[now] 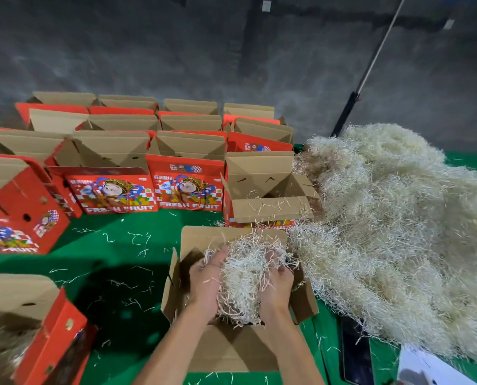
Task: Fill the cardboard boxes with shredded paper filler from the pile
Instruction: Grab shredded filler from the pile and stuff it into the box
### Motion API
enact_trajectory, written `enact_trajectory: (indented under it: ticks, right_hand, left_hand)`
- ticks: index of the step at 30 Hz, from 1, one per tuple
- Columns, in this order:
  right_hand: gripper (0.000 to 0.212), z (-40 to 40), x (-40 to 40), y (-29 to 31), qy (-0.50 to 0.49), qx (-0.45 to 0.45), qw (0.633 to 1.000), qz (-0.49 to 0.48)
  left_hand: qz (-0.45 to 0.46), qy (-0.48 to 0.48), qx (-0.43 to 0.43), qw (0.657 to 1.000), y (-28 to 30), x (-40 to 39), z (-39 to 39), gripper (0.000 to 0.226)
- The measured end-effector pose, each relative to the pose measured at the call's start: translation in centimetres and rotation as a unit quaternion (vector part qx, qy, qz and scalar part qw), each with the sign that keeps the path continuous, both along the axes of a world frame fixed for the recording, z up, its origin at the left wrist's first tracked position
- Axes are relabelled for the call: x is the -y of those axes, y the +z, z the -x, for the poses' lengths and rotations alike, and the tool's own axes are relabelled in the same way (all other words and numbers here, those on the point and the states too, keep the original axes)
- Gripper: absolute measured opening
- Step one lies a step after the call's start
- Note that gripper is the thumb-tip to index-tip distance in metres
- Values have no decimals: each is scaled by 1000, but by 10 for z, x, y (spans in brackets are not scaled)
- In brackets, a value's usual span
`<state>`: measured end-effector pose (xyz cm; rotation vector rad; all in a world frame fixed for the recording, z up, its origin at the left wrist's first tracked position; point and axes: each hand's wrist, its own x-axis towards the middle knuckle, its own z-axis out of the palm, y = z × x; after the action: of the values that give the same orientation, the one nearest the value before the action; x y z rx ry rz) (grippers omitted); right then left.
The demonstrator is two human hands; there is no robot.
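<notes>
Head view: your left hand and right hand are cupped toward each other, fingers curled round a loose clump of pale shredded paper filler held between them. The clump sits directly above the open brown cardboard box nearest you, with its lower strands already inside the opening; the box flaps stand outward on all four sides. The next move is judged to be a straight descent and release, since the load lies below the hands, not to either side. The large pale shredded paper pile lies to your right on the green desk, touching the box's right flap, so your right hand is the nearer one for the next scoop. A row of open red printed fruit boxes stands beyond and to the left; most show no filler.
</notes>
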<state>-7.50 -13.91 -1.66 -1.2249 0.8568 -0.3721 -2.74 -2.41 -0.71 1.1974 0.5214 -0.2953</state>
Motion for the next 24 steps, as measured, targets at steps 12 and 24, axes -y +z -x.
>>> enact_trajectory:
  ticks: [12,24]
  right_hand:
    - [31,13,-24,-5,31,-13,993,111]
    - [34,15,10,-12,-17,-91,994,64]
  left_hand:
    - [-55,-1,-2,998,-14,11,22,23]
    - [-31,99,-48,993,-19,-30,14,34]
